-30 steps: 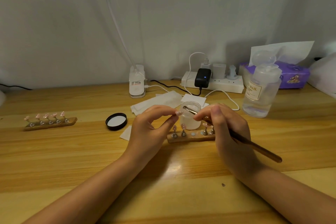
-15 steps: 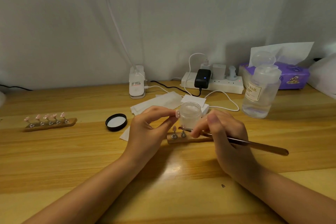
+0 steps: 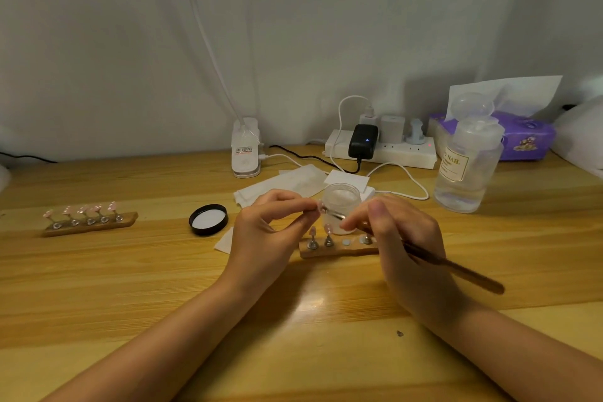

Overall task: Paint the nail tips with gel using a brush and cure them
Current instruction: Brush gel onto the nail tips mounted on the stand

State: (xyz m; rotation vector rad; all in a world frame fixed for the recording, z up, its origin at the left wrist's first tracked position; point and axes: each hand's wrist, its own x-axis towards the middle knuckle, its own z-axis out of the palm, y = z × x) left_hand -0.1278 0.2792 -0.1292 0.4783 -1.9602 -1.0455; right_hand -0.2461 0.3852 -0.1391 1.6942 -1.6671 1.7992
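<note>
Your left hand (image 3: pixel 264 232) pinches a single nail tip (image 3: pixel 321 206) between thumb and forefinger, lifted just in front of the open gel jar (image 3: pixel 341 206). Your right hand (image 3: pixel 404 238) has its fingers clamped on the brush (image 3: pixel 456 268), and the bristle end now touches the tip. Half a second ago that end sat lower, down by the wooden holder (image 3: pixel 339 248); a second ago it was up at the jar's mouth. So you seem to have loaded gel and brought the brush back, and the coat on this tip is likely just starting.

Below your hands, the holder carries two tips on stands at its left end and at least one bare round seat, probably where the lifted tip belongs. More stands sit behind your right hand, partly hidden. The jar's black lid (image 3: pixel 208 220) lies face up to the left.

Further left on the desk (image 3: pixel 98 287), a second holder (image 3: pixel 89 222) carries five pink tips. A small white lamp unit (image 3: pixel 245 153) with a cord stands at the back, possibly the curing light. Beside it are paper wipes (image 3: pixel 284 186), a power strip (image 3: pixel 381 148) with plugged chargers, a clear pump bottle (image 3: pixel 466 166) and a purple tissue pack (image 3: pixel 522 137). A pale curtain (image 3: pixel 130 42) hangs behind.
</note>
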